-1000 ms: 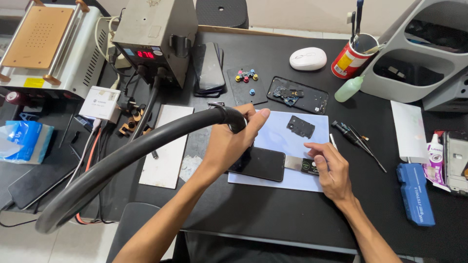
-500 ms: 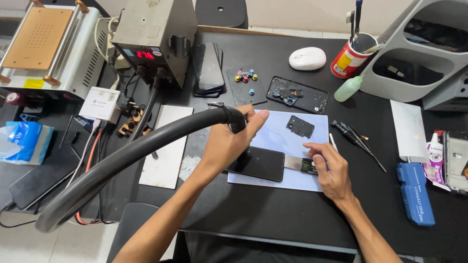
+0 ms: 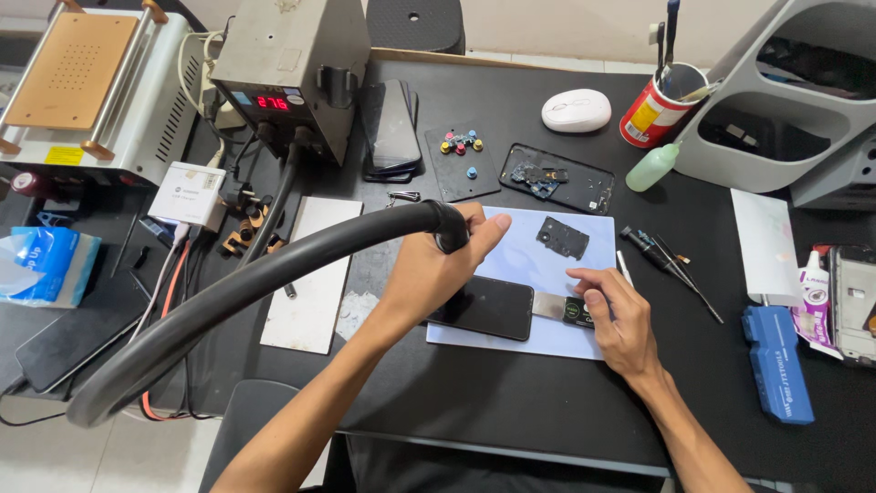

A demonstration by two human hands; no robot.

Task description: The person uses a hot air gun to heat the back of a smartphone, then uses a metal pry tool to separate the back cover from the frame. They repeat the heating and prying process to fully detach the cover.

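Gripping the black head of a hot-air handpiece (image 3: 447,225), the left hand (image 3: 436,269) is closed round it directly above a dark phone (image 3: 488,308), which lies on a pale sheet (image 3: 525,260) between the two hands. The thick black hose (image 3: 237,292) arcs back from that hand over the left forearm toward the near-left corner. The right hand (image 3: 613,315) rests flat beside the phone's right end, its fingers pressing on a thin metal blade with a small dark grip (image 3: 570,310); whether the blade enters the phone's edge is hard to make out.

All of it sits on a black work desk (image 3: 511,411). Beyond the left hand stands a grey heat station (image 3: 292,64) with a red display, and further left a screen-separator machine with a copper plate (image 3: 78,82). Past the right hand lie an opened phone back (image 3: 557,178), a white mouse (image 3: 576,110), a red cup of tools (image 3: 655,111) and a small green bottle (image 3: 652,167). Grey shelving (image 3: 785,100) at the far right is cut off by the frame, as is the blue tissue pack (image 3: 41,265) at the left. The nozzle tip itself is hidden under the left palm.
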